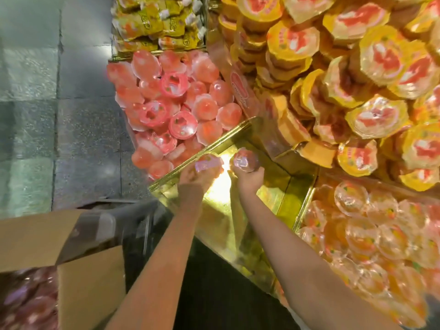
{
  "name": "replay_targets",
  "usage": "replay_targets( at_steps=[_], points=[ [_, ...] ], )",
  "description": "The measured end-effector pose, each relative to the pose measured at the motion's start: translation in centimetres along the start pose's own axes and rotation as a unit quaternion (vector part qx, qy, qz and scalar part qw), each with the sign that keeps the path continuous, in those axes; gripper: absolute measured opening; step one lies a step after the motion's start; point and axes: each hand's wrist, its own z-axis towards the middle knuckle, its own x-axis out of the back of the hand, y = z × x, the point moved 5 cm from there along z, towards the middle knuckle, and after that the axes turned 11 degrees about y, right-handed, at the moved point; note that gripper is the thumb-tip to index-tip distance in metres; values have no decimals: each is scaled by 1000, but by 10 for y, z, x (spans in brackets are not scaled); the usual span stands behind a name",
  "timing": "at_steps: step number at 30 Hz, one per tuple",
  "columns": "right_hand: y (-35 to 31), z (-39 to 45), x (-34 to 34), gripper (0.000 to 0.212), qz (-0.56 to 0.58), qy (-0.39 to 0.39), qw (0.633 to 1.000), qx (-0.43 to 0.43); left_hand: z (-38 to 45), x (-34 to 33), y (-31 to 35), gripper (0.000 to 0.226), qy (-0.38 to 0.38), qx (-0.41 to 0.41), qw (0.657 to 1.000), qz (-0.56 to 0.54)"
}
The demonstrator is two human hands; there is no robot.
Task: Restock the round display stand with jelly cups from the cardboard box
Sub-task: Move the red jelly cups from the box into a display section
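Gripped one jelly cup point(245, 160) in the right hand point(250, 178), another cup point(208, 163) in the left hand point(197, 176), both over the bare gold compartment point(273, 186) of the display stand. Couldn't read the blurry red label point(240, 91). Saw only a corner of the cardboard box point(88, 289), with pink cups point(28, 306) inside, cut off at the edge.

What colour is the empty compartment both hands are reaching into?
Shiny gold; the empty compartment has a mirror-like reflective floor and walls, seen in the head view.
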Motion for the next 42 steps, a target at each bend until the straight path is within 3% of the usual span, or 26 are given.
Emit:
replay_targets(
  at_steps=[3,5,7,9,11,13,15,18,20,23,25,29,33,36,39,40,42],
  points=[
    [-14,9,-13,67,17,5,999,26,7,-6,0,47,3,-9,1000,17],
    [-12,17,-20,70,38,-21,999,-21,8,-10,2,60,-4,-25,999,40],
    [-6,19,-21,74,-11,-64,995,-76,10,-14,1,47,-21,-38,997,62],
    [-5,21,-18,67,-76,-108,990,-49,7,-18,3,23,-49,-54,995,70],
    [-6,19,-9,54,-88,-97,991,-7,6,-22,3,23,-68,-60,993,75],
    [3,9,3,52,-1,-116,993,-30,7,-24,-3,30,-69,-48,993,77],
    [16,-6,14,44,110,-182,973,-89,4,-27,-11,18,-80,-50,991,98],
    [26,-21,26,39,162,-260,944,-123,-5,-40,-25,10,-137,-43,978,152],
    [25,-24,35,44,197,-249,939,-135,-6,-50,-35,19,-157,-39,970,180],
    [30,-17,41,45,261,-215,921,-193,-4,-61,-44,15,-170,6,967,187],
    [34,-5,42,39,296,-172,910,-233,0,-64,-53,34,-177,45,967,179],
    [25,12,41,20,287,-65,931,-218,7,-60,-62,40,-150,49,973,170],
    [13,21,32,36,257,-20,948,-187,21,-52,-59,34,-139,39,969,202],
    [16,17,34,33,208,12,963,-170,24,-37,-57,32,-147,8,965,217],
    [24,8,34,56,201,-5,962,-185,22,-18,-49,31,-150,-23,966,209],
    [25,1,35,51,180,-18,964,-196,21,-12,-46,31,-154,-30,966,204],
    [28,-13,33,17,121,-36,967,-220,18,1,-35,28,-151,-37,968,199]
  ],
)
